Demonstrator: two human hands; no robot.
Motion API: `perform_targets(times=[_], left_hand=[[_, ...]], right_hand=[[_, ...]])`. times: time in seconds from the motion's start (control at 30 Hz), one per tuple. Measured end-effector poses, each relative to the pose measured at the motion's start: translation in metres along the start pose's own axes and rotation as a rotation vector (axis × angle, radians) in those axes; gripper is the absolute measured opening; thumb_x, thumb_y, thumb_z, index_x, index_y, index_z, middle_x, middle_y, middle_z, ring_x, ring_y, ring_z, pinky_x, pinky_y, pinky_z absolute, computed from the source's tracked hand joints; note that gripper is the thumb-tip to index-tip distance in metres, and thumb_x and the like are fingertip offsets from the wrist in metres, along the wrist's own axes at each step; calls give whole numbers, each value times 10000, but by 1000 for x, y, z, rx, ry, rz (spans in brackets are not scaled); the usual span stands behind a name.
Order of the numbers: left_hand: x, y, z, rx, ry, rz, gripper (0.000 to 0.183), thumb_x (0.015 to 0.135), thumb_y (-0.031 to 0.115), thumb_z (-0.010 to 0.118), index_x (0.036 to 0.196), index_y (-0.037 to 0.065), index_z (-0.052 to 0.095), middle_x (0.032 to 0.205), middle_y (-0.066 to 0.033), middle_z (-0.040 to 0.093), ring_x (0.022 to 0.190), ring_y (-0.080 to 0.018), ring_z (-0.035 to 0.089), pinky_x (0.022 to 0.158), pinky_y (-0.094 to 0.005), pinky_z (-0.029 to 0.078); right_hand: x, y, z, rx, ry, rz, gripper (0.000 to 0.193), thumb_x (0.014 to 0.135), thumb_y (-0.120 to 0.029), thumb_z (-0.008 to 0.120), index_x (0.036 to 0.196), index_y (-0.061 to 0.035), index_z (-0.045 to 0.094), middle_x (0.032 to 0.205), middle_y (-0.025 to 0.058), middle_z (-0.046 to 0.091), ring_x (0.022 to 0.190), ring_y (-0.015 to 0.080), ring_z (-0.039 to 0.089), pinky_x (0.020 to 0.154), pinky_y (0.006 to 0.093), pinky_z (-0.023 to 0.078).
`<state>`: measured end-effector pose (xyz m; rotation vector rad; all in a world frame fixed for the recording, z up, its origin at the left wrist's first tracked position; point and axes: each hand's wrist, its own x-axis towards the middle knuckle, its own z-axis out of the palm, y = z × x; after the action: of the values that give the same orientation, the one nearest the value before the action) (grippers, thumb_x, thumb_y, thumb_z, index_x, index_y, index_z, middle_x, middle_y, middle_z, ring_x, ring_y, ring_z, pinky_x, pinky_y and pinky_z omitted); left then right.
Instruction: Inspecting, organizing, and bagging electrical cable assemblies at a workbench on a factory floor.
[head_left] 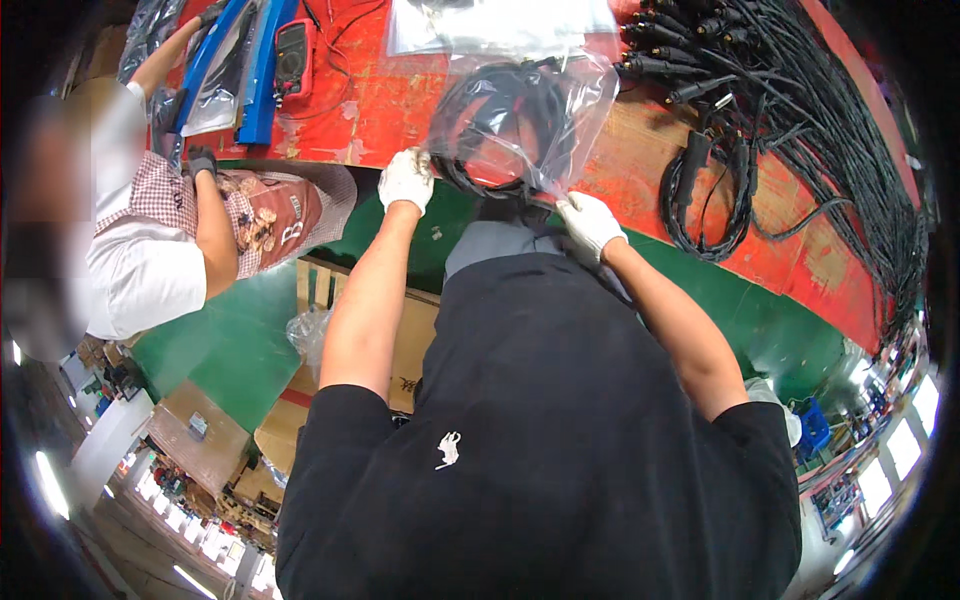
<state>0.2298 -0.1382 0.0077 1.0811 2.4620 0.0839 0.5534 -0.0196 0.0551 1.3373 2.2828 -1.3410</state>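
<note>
Evidently part-done. Head view: one black cable coil lies inside a clear bag at the near edge of the red table. Left hand and right hand, both gloved, grip the bag's near edge, one at each side. Unbagged: a second coil and a heap of loose cables to the right. Hard to make out: bag closure, exact fingertip hold; heap's far end cut off.

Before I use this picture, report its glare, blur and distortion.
Head view: the red table looks bowed; head view: glare streaks the clear bag; head view: lower-right windows are blown out; head view: a blur hides the co-worker's head.
</note>
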Motion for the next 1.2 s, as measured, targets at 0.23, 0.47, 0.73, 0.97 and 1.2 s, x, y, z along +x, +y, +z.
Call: perform_targets(times=[0.23,0.47,0.73,0.97,1.2], left_hand=[[10,-9,-96,48,126,348,319,1010,206,446,888,43,691,840,-188,678,848,-364,662,791,-453,504],[17,14,-217,-195,278,428,227,948,155,544,875,29,718,790,-131,701,741,-289,679,690,-381,520],[1,-1,-233,-479,366,343,264,965,146,511,792,24,669,775,-164,671,773,-312,666,683,-406,500],[45,-33,-247,-20,483,390,246,941,207,588,813,27,697,807,-162,697,788,-355,676,716,-432,529],[160,-23,-293,71,472,295,382,986,305,478,855,49,730,863,-201,714,839,-364,694,759,-476,529]], right_hand=[[-20,-84,-125,806,-165,12,287,942,-249,553,765,-30,612,652,72,611,509,160,566,470,303,438],[-7,-144,-216,1031,-105,-169,269,920,-296,550,743,-93,547,597,57,532,437,160,455,408,293,359],[25,-170,-217,912,-75,-206,331,922,-326,537,667,-120,493,588,59,531,425,165,461,400,287,341],[90,-221,-222,980,-97,-124,328,943,-317,548,686,-116,503,587,48,519,454,155,457,419,304,359],[205,-301,-280,971,-24,-243,212,909,-227,598,760,-94,528,635,70,579,486,165,528,444,305,397]])
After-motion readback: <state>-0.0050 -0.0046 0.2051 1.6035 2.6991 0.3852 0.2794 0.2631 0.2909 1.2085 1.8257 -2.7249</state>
